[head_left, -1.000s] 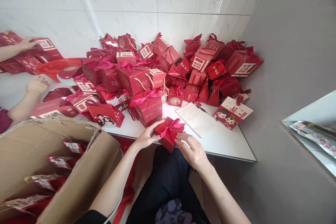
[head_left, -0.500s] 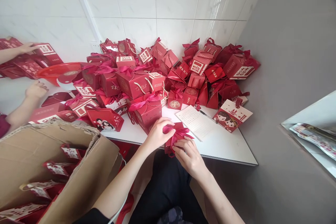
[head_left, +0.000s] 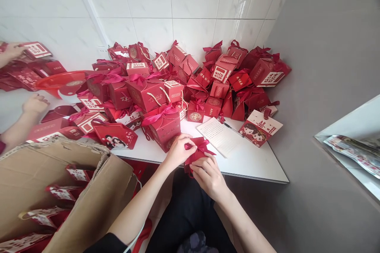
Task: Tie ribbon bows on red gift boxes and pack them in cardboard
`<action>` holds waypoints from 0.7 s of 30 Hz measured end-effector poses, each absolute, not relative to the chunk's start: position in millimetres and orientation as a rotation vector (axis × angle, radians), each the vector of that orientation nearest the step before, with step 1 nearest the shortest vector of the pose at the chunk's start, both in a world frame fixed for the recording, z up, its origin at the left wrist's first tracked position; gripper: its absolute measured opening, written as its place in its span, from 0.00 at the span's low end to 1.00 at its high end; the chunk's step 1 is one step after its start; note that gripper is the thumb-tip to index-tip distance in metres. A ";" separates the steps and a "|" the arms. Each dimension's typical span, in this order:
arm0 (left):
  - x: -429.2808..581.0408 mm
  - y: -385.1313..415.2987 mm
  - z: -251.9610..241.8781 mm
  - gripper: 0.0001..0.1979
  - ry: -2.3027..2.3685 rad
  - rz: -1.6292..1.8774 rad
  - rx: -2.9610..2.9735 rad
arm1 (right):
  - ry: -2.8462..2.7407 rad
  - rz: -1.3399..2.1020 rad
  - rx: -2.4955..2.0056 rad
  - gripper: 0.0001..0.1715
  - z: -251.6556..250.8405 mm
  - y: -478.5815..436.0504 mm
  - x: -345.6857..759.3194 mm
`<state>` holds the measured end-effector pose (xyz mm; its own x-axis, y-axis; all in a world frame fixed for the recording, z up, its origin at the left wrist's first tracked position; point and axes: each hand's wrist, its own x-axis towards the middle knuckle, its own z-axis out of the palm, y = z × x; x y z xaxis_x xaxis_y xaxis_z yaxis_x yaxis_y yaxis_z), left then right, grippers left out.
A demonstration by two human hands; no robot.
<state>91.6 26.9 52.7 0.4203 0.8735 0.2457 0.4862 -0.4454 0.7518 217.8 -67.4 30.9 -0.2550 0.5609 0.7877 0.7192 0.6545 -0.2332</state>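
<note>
A small red gift box (head_left: 198,141) sits at the table's front edge, tied on top with a magenta ribbon bow (head_left: 204,147). My left hand (head_left: 180,151) pinches a loop of the ribbon between thumb and forefinger on the bow's left side. On the near side, my right hand (head_left: 208,174) has its fingers curled at the ribbon and the box; what the fingertips grip is partly hidden. Just left of my left hand stands a larger red box (head_left: 164,128) with its own ribbon bow.
Red boxes (head_left: 145,93) pile up along the wall. A written notepad (head_left: 216,136), a pen (head_left: 233,128) and a couple-printed box (head_left: 260,127) lie right. A cardboard carton (head_left: 118,182) with several red boxes stands left. Another person's hands (head_left: 35,104) work beyond, near a red basin (head_left: 50,81).
My right hand has shifted slightly left and down along the bow. My left hand keeps its pinch. The whole view has moved a little, and the other person's upper hand has moved left.
</note>
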 end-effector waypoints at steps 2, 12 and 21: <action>91.8 26.7 52.1 0.04 1.151 0.857 2.061 | -1.935 -0.223 -0.986 0.11 31.7 -66.3 217.2; 92.9 28.5 49.9 0.05 1.163 0.840 2.017 | -1.963 -0.120 -0.917 0.07 32.6 -70.4 208.7; 88.9 24.9 53.1 0.06 1.059 0.745 1.971 | -1.404 0.743 -1.790 0.25 40.4 -29.8 262.2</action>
<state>88.9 24.9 53.1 0.4848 0.8643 0.1341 0.4184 -0.3638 0.8322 262.2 -29.8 40.4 0.2368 0.9716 -0.0032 0.5487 -0.1364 -0.8248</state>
